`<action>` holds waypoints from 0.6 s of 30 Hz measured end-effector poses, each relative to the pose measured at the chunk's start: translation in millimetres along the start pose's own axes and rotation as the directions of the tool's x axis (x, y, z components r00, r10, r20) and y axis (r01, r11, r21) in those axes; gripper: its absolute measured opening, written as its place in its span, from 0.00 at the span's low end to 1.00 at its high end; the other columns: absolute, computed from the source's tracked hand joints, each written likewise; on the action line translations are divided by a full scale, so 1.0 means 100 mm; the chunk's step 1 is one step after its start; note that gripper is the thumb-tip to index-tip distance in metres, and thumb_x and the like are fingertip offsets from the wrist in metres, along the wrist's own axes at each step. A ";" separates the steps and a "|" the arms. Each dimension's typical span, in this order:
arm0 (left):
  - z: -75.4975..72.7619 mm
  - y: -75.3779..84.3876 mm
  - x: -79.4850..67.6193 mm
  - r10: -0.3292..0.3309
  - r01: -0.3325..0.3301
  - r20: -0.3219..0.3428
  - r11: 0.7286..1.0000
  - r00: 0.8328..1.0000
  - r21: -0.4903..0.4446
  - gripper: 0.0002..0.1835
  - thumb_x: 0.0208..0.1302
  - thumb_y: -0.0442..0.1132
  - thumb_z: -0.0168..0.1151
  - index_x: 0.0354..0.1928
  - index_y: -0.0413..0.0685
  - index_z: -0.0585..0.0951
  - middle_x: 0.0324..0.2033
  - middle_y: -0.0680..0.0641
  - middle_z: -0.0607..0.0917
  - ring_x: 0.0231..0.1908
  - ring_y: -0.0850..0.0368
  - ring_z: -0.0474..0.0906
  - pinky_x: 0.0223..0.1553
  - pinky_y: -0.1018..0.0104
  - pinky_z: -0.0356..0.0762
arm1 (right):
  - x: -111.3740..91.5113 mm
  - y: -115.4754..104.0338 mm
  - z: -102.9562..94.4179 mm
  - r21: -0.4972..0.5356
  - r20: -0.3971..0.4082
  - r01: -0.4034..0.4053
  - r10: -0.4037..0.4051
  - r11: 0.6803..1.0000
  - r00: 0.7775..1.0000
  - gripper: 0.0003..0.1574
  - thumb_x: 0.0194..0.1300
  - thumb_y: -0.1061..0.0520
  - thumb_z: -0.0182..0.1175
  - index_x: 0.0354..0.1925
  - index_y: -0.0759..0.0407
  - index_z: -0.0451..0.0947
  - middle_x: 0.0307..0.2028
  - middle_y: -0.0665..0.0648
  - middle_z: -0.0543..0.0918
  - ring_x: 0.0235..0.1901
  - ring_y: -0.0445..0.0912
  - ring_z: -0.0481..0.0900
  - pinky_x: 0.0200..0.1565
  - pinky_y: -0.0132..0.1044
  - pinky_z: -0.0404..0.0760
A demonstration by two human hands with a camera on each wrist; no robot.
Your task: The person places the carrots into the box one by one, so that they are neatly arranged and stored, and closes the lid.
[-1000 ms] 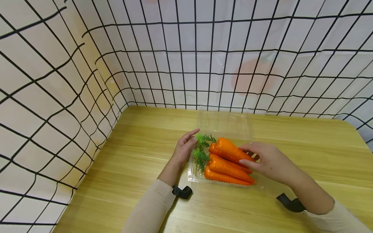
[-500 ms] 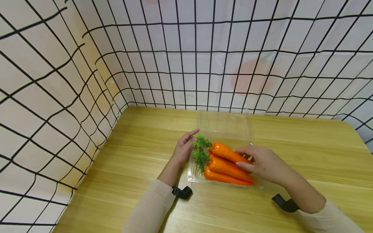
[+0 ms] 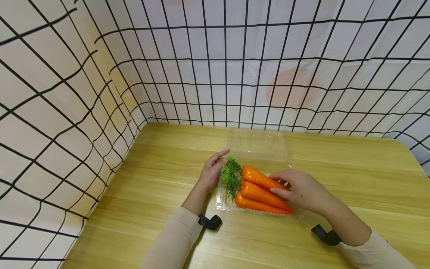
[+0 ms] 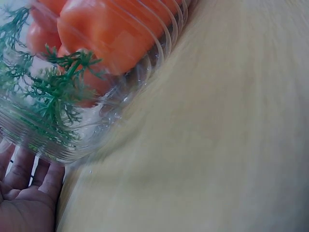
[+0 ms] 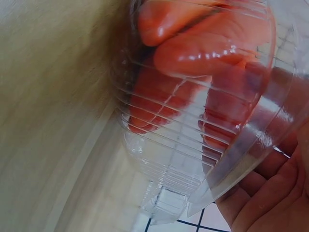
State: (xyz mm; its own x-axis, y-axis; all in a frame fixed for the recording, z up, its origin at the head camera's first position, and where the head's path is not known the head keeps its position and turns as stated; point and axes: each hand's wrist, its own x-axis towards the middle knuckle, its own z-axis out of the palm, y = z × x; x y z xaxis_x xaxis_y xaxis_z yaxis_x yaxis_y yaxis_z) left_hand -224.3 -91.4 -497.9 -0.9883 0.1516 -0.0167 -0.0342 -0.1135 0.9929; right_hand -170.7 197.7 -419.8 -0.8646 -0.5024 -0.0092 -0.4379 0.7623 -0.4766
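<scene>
Several orange carrots with green leafy tops [image 3: 231,177] lie side by side in a clear plastic clamshell box [image 3: 223,206], tips to the right. My right hand [image 3: 302,188] reaches over the box's right side, pinching the tapered end of the uppermost carrot [image 3: 256,176] between thumb and fingers. At the left wall rests my left hand [image 3: 211,173], its fingers lying loosely along the plastic beside the leaves. The left wrist view shows the left fingers [image 4: 24,169] at the ribbed wall [image 4: 72,150]. Through the clear wall, the right wrist view shows carrot tips [image 5: 193,55].
The box's lid [image 3: 258,142] is folded back flat on the wooden table [image 3: 168,164], behind the carrots. A black wire grid [image 3: 225,71] with white sheeting stands along the table's back and left. Each wrist wears a black camera mount [image 3: 209,222].
My right hand has moved left and slightly down with the uppermost carrot, which now lies lower against the others, its leaves bunched with theirs. My left hand has stayed still.
</scene>
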 end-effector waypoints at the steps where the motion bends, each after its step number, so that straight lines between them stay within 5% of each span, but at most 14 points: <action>1: 0.00 0.00 0.00 -0.001 0.001 -0.003 1.000 1.000 0.002 0.24 0.75 0.36 0.53 0.71 0.42 0.73 0.62 0.36 0.76 0.54 0.61 0.72 0.64 0.61 0.68 | 0.00 0.00 0.00 0.003 0.002 0.002 -0.002 1.000 1.000 0.17 0.67 0.48 0.68 0.53 0.49 0.85 0.42 0.45 0.88 0.41 0.39 0.83 0.41 0.38 0.86; 9: 0.00 0.01 0.00 -0.014 0.014 0.005 1.000 1.000 -0.005 0.25 0.75 0.38 0.54 0.72 0.45 0.72 0.68 0.39 0.74 0.58 0.58 0.71 0.67 0.54 0.67 | -0.03 0.00 -0.02 0.052 0.002 -0.033 0.033 0.998 0.999 0.21 0.67 0.48 0.68 0.56 0.53 0.84 0.51 0.55 0.88 0.46 0.49 0.87 0.45 0.47 0.88; 13: 0.00 0.01 0.00 -0.013 0.013 -0.006 1.000 1.000 -0.012 0.24 0.74 0.38 0.54 0.71 0.45 0.74 0.55 0.46 0.80 0.52 0.60 0.72 0.56 0.64 0.73 | -0.07 0.04 -0.05 0.086 -0.041 -0.037 0.041 0.996 0.998 0.23 0.68 0.49 0.68 0.58 0.56 0.83 0.53 0.57 0.87 0.45 0.51 0.87 0.46 0.49 0.88; 18: -0.01 0.01 0.01 -0.016 0.015 -0.023 0.999 1.000 -0.037 0.24 0.73 0.37 0.56 0.70 0.45 0.75 0.41 0.55 0.78 0.42 0.63 0.71 0.40 0.73 0.71 | -0.08 0.09 -0.08 0.084 -0.124 -0.044 0.054 0.995 0.991 0.23 0.69 0.47 0.67 0.58 0.55 0.82 0.57 0.60 0.85 0.56 0.61 0.82 0.56 0.61 0.81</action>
State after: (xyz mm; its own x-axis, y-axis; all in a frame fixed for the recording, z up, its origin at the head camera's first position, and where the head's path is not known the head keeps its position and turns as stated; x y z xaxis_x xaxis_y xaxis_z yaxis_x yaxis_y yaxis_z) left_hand -225.6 -91.9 -497.2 -0.9907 0.1311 -0.0353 -0.0547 -0.1472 0.9876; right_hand -169.7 212.5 -416.8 -0.9111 -0.4055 0.0743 -0.3770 0.7468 -0.5479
